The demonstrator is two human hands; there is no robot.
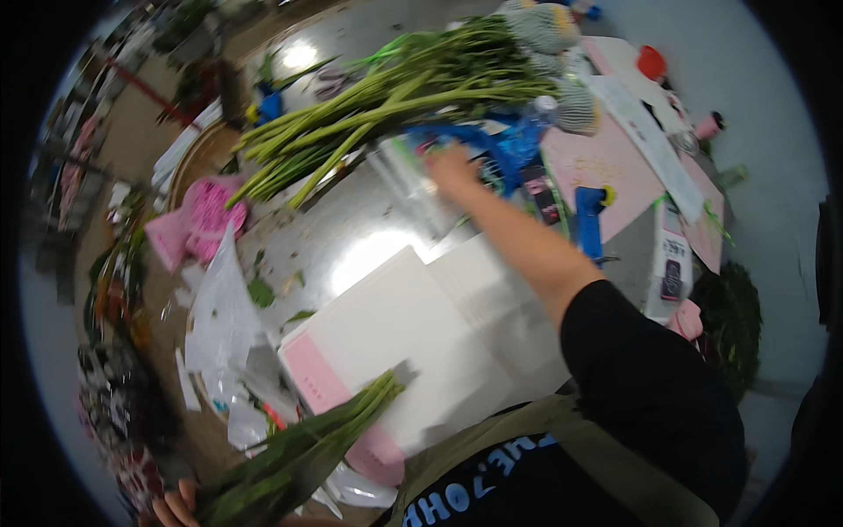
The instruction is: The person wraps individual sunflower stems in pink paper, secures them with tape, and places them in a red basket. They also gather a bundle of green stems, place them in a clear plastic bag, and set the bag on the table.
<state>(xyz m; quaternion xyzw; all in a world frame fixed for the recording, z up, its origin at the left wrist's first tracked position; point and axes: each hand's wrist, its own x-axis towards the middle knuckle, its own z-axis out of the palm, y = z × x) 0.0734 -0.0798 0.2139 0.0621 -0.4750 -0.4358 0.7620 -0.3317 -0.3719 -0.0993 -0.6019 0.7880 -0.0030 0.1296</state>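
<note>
At the lower left, my left hand [176,506] is closed around a bundle of green stems and leaves [296,441], whose cut ends lie over white and pink wrapping sheets [408,329]. My right arm stretches across the metal table [316,230]. My right hand [454,170] is at a clutter of clear plastic packets [411,184] and blue plastic [487,141]; blur hides whether its fingers hold anything. Just beyond it lies a large heap of long green flower stems [369,118].
Pink-wrapped flowers [214,217] sit at the table's left edge, above crumpled clear film [224,323]. To the right are a blue tape dispenser [588,221], pink paper [602,165] and a white box [668,263]. Buckets and plants stand on the floor at left.
</note>
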